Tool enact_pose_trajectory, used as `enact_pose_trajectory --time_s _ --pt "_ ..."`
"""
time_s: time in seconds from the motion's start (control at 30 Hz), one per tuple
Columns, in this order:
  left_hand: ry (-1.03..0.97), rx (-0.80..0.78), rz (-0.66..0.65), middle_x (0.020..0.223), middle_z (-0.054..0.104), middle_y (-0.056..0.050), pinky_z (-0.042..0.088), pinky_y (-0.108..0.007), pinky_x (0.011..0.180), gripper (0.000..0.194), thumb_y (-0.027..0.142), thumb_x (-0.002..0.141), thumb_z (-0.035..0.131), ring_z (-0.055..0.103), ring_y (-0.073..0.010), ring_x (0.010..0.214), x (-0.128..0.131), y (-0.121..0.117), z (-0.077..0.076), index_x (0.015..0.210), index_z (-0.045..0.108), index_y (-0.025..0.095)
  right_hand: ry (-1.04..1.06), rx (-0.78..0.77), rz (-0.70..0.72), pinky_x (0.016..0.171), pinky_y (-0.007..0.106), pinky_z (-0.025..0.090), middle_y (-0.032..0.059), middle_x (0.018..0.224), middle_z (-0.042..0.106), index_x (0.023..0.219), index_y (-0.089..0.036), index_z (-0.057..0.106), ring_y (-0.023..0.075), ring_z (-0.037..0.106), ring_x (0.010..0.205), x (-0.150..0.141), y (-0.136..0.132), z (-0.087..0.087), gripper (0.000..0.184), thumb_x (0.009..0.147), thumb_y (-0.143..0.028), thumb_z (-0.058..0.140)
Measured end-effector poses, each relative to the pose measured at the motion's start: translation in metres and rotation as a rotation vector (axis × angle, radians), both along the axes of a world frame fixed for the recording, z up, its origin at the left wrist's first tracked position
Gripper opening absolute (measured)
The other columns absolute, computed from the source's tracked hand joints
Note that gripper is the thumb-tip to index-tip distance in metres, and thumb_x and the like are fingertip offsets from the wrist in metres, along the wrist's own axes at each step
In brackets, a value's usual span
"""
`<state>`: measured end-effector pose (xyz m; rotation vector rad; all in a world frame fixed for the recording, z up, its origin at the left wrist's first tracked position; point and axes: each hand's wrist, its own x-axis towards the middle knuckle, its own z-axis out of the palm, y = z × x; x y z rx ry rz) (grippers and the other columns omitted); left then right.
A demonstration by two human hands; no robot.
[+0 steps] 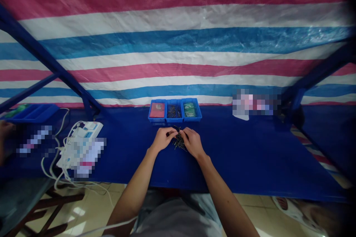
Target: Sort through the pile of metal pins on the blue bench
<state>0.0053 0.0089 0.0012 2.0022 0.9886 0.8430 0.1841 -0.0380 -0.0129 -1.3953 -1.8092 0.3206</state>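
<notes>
My left hand (163,137) and my right hand (193,142) meet over a small pile of thin dark metal pieces (179,143), which look like screws or pins, on the blue tabletop (228,148). Both hands are closed, thumbs and fingertips pinched together. A small dark bit shows between the fingertips, too small to name. Just beyond the hands stand three blue bins side by side: the left bin (157,120) holds a red packet (157,110), the middle bin (174,120) more dark slender pieces (174,111), the right bin (192,119) green-and-white packets (190,109).
Left on the table lie white power strips (80,140) with tangled white cables (57,155). Farther left are a blue divided tray (39,114) and another person's hand (6,129). Blurred-out items (250,103) sit back right. Blue frame bars (63,76) slant before a striped sheet (178,40).
</notes>
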Motion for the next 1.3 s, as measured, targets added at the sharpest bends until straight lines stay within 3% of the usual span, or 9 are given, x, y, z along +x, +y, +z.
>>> enact_pose_trajectory --time_s 0.67,1.3 --pt "0.006 -0.024 0.004 0.071 0.072 -0.002 0.042 -0.022 0.061 0.029 0.035 0.094 0.056 0.059 -0.0124 0.059 -0.0006 0.0001 0.0019 0.081 0.071 0.015 0.229 0.035 0.042 0.079 0.032 0.05 0.0065 0.093 0.067 0.092 -0.022 0.068 0.0199 0.064 0.085 0.0003 -0.0006 0.0011 0.018 0.098 -0.027 0.052" --pt "0.036 -0.049 -0.011 0.07 0.07 -0.003 0.042 -0.023 0.063 0.034 0.039 0.095 0.053 0.059 -0.0134 0.061 -0.0014 0.0001 0.0017 0.077 0.068 0.015 0.265 0.037 0.045 0.077 0.03 0.049 0.0049 0.093 0.066 0.088 -0.022 0.067 0.0183 0.064 0.085 0.0008 -0.0009 0.0001 0.016 0.095 -0.021 0.053"
